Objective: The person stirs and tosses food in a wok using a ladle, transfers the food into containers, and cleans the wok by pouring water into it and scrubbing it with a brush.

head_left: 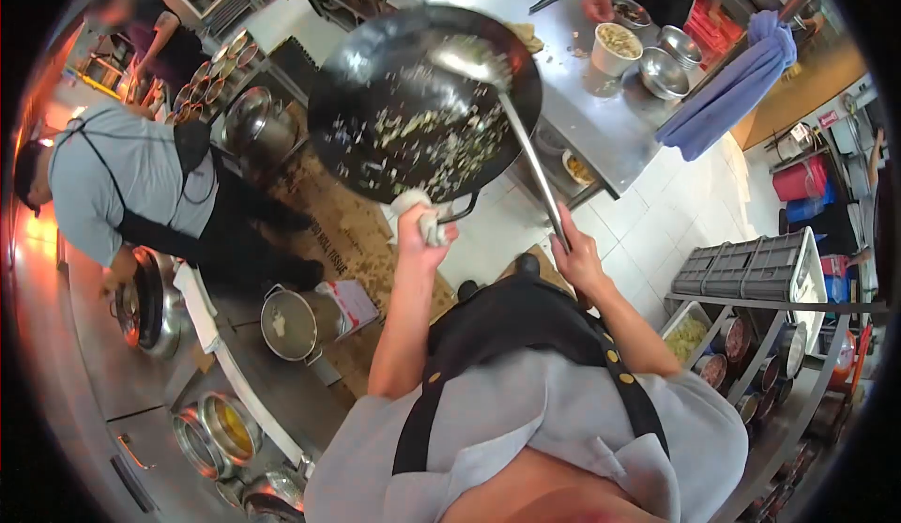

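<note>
A large black wok point(366, 63) is held out in front of me, its inside strewn with small pale and greenish chopped bits point(413, 129). My left hand point(418, 232) grips the wok's near handle through a folded whitish cloth point(434, 227). In my right hand point(577, 258) is the long metal handle of a ladle point(535, 161). The ladle's bowl rests inside the wok at its upper right, among the food. Beyond the wok is a steel table point(601, 138), which carries a white tub of food point(617, 46).
On the steel table stand metal bowls point(664, 74); another person's hand point(597, 2) is near the tub. A blue cloth point(727, 91) hangs at right. To my left a person in grey point(122, 166) bends over a pot point(150, 307). Another pot point(289, 324) stands near my left arm.
</note>
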`<state>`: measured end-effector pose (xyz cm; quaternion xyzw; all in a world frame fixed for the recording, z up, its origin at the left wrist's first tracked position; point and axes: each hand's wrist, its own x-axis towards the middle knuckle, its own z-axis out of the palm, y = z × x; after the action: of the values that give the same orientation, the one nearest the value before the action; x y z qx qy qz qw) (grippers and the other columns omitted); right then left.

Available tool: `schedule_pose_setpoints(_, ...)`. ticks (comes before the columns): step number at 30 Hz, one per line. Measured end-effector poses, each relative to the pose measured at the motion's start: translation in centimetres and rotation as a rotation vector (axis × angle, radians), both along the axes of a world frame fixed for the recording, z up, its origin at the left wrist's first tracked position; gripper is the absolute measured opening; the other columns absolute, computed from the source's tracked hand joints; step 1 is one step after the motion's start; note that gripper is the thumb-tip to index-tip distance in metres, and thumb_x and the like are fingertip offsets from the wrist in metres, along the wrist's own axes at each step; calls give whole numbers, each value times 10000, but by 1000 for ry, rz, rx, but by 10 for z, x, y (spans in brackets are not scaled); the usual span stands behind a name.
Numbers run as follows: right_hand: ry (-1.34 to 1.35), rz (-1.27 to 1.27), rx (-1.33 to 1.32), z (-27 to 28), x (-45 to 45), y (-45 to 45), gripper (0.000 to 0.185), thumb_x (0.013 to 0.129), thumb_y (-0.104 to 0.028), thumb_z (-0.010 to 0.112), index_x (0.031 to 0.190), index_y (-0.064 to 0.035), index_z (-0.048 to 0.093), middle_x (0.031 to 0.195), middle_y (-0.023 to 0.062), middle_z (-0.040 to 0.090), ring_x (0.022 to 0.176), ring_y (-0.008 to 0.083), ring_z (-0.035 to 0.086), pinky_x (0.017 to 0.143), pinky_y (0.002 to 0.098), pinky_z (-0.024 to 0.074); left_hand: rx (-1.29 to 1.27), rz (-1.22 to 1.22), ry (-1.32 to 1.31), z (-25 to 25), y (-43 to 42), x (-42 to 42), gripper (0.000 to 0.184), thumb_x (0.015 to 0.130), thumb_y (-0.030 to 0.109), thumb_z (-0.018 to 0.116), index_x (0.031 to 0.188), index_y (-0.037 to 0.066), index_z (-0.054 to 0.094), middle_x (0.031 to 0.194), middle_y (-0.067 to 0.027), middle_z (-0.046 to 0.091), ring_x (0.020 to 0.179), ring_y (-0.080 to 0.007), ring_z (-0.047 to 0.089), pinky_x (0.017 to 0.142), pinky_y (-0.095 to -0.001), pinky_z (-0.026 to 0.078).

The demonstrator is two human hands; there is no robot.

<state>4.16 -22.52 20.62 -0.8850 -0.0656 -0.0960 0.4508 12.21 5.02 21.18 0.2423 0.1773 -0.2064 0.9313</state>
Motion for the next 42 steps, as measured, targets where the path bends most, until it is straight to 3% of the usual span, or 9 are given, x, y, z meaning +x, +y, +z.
schedule_pose_setpoints(9, -233, 175, -384, 69, 95, 54, 659, 762, -36, 520, 1366, -122, 271, 828, 206, 538, 714, 382, 551, 660, 447, 456, 327, -6, -79, 11, 27, 16, 65, 631, 75, 516, 686, 83, 482, 676, -90, 513, 587, -223, 529, 418, -341, 393)
schedule_pose_setpoints(12, -166, 198, -501, 84, 122, 42, 658, 778, -46, 486, 1379, -160, 245, 838, 209, 546, 727, 379, 561, 657, 458, 457, 280, -31, -110, 23, 27, 15, 80, 635, 77, 525, 702, 74, 482, 694, -95, 515, 608, -229, 536, 435, -348, 408)
schedule_pose_setpoints(16, 132, 173, -741, 99, 36, -64, 678, 758, -27, 480, 1379, -199, 268, 726, 198, 561, 641, 371, 560, 631, 452, 454, 216, -41, -99, 19, 27, 20, 90, 638, 74, 527, 715, 73, 480, 688, -92, 510, 618, -233, 543, 434, -352, 405)
schedule_pose_setpoints(23, -194, 290, -432, 111, 83, -8, 664, 756, -29, 510, 1365, -216, 321, 715, 160, 541, 621, 337, 549, 594, 428, 445, 271, 6, -93, 20, 2, 25, 81, 638, 72, 518, 710, 82, 481, 683, -79, 515, 613, -228, 547, 431, -352, 403)
schedule_pose_setpoints(26, -201, 377, -663, 108, 117, -30, 651, 776, -46, 485, 1374, -234, 309, 746, 135, 521, 611, 313, 544, 576, 418, 442, 298, 53, -105, 27, -13, 35, 45, 651, 64, 508, 685, 77, 481, 646, -80, 507, 557, -215, 520, 420, -356, 404)
schedule_pose_setpoints(29, -55, 404, -840, 114, 110, -132, 668, 731, -21, 492, 1343, -266, 380, 696, 101, 507, 567, 275, 549, 535, 401, 452, 287, 106, -85, 21, -25, 42, 41, 656, 59, 504, 667, 83, 473, 614, -70, 490, 516, -204, 498, 412, -357, 405)
schedule_pose_setpoints(33, -122, 362, -703, 104, 132, -210, 725, 666, 30, 531, 1326, -241, 405, 679, 139, 511, 612, 321, 549, 574, 415, 457, 334, 211, -76, 29, -60, 51, 57, 650, 63, 502, 635, 100, 461, 598, -56, 472, 492, -192, 480, 393, -346, 400)
schedule_pose_setpoints(37, -234, 368, -456, 91, 194, -148, 663, 753, -29, 512, 1359, -232, 333, 732, 163, 531, 657, 354, 548, 617, 433, 448, 304, 243, -97, 32, -82, 51, 44, 642, 62, 490, 681, 84, 487, 696, -90, 531, 563, -216, 523, 393, -334, 382)
schedule_pose_setpoints(42, -208, 417, -643, 102, 229, -120, 640, 772, -42, 504, 1359, -229, 330, 768, 158, 539, 693, 336, 557, 637, 434, 454, 350, 297, -79, 53, -107, 45, 80, 641, 82, 504, 718, 64, 497, 719, -109, 556, 587, -222, 534, 408, -330, 377)
